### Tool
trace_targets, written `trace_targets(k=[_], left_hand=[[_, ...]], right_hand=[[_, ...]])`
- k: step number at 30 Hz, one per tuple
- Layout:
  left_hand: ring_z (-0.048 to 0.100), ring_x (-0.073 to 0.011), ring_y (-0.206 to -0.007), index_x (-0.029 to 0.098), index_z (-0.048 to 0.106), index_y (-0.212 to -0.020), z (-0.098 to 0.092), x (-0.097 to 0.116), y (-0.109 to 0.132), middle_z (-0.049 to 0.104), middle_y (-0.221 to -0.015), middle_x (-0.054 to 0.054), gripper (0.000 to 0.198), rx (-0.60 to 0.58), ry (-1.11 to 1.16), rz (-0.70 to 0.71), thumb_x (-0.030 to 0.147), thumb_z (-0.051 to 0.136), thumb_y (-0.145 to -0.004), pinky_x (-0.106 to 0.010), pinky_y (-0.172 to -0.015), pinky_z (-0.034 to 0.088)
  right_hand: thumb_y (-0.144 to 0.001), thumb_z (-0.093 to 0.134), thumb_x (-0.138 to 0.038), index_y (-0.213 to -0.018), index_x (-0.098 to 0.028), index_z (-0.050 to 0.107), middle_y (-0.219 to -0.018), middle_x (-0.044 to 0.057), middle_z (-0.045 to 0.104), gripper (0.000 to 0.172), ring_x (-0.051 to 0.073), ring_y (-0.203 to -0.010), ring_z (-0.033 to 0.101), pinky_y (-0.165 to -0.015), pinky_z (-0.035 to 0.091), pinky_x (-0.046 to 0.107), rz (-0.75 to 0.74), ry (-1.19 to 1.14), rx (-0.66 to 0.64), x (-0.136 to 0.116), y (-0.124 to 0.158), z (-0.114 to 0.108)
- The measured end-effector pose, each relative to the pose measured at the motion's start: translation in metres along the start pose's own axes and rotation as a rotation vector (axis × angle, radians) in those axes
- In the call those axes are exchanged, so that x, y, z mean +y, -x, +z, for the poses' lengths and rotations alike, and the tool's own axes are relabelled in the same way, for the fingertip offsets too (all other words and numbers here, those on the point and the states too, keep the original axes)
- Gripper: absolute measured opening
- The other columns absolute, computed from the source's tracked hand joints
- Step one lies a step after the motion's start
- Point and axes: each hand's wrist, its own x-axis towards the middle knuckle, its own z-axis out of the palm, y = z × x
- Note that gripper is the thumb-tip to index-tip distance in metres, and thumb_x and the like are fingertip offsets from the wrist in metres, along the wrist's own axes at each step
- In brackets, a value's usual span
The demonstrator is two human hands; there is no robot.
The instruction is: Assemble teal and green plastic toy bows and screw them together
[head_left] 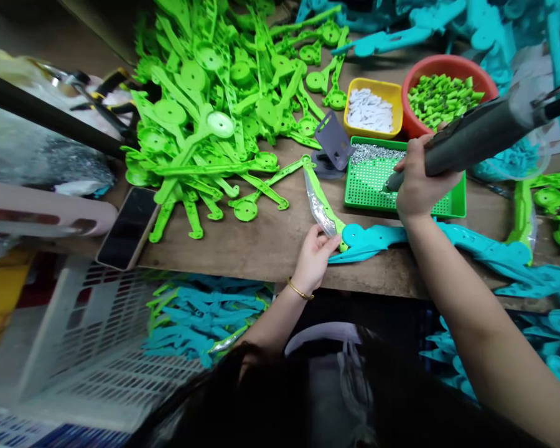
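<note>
My left hand [315, 256] pinches a green plastic arm [325, 205] near its joint with a teal plastic part [371, 239] at the table's front edge. A clear, shiny blade-like piece [318, 208] lies along the green arm. My right hand [424, 180] is wrapped round a dark grey power screwdriver [478, 134]. Its tip hangs over a green perforated tray [406, 210], where small silvery screws [373, 152] are heaped at the far left. Beyond my right forearm, another teal part [490, 246] joins a second green arm [522, 214].
A big pile of green plastic parts [214, 112] covers the table's back left. Behind the tray stand a yellow tub [373, 127] of white pieces and a red bowl [410, 115] of green pieces. A phone [129, 227] lies left; a white crate [98, 336] sits below.
</note>
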Motion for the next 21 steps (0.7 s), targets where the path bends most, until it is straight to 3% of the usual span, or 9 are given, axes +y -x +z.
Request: trace_targets(k=[4, 8, 11, 14, 16, 21], left_hand=[[0.071, -0.0177, -0.071, 0.017, 0.051, -0.098, 0.002, 0.002, 0.000, 0.075, -0.080, -0.003, 0.057, 0.009, 0.001, -0.005, 0.044, 0.085, -0.060, -0.028, -0.066, 0.054], [0.070, -0.0174, -0.069, 0.017, 0.052, -0.097, 0.005, 0.003, -0.001, 0.073, -0.076, -0.002, 0.057, 0.035, 0.009, -0.001, 0.042, 0.085, -0.059, -0.029, -0.068, 0.053], [0.069, -0.0159, -0.066, 0.017, 0.052, -0.095, 0.006, 0.002, -0.002, 0.072, -0.071, 0.000, 0.055, 0.029, 0.025, 0.025, 0.041, 0.085, -0.058, -0.027, -0.067, 0.052], [0.066, -0.0128, -0.062, 0.017, 0.053, -0.096, 0.006, 0.001, -0.002, 0.071, -0.070, 0.002, 0.049, 0.018, 0.036, 0.046, 0.037, 0.081, -0.062, -0.025, -0.066, 0.050], [0.065, -0.0113, -0.061, 0.017, 0.053, -0.096, 0.005, 0.001, -0.001, 0.070, -0.068, 0.003, 0.045, 0.012, 0.038, 0.056, 0.035, 0.079, -0.064, -0.024, -0.066, 0.049], [0.064, -0.0105, -0.063, 0.018, 0.051, -0.094, 0.005, 0.002, -0.001, 0.070, -0.068, 0.004, 0.047, -0.010, 0.065, 0.060, 0.035, 0.080, -0.062, -0.022, -0.066, 0.048]], right_hand=[[-0.072, 0.068, -0.035, -0.085, -0.023, 0.052, -0.071, -0.004, 0.057, 0.024, 0.010, -0.045, 0.051, -0.046, 0.045, 0.029, -0.023, -0.077, 0.075, -0.009, -0.007, 0.003], [-0.077, 0.064, -0.034, -0.090, -0.024, 0.052, -0.078, -0.004, 0.059, 0.019, 0.007, -0.045, 0.049, -0.046, 0.044, 0.026, -0.069, -0.147, 0.087, -0.041, 0.001, -0.003], [-0.082, 0.063, -0.035, -0.103, -0.028, 0.055, -0.084, -0.004, 0.058, 0.023, 0.005, -0.047, 0.050, -0.045, 0.044, 0.023, -0.091, -0.237, -0.062, -0.069, 0.029, -0.013], [-0.085, 0.062, -0.037, -0.114, -0.034, 0.052, -0.089, -0.004, 0.059, 0.032, 0.006, -0.049, 0.052, -0.045, 0.046, 0.023, -0.057, -0.239, -0.300, -0.086, 0.060, -0.025], [-0.085, 0.063, -0.039, -0.117, -0.036, 0.051, -0.091, -0.004, 0.060, 0.034, 0.008, -0.053, 0.055, -0.049, 0.051, 0.026, -0.070, -0.211, -0.410, -0.087, 0.073, -0.030], [-0.085, 0.062, -0.043, -0.121, -0.035, 0.050, -0.092, -0.002, 0.062, 0.039, 0.013, -0.068, 0.064, -0.067, 0.058, 0.035, -0.085, -0.172, -0.467, -0.069, 0.084, -0.032]])
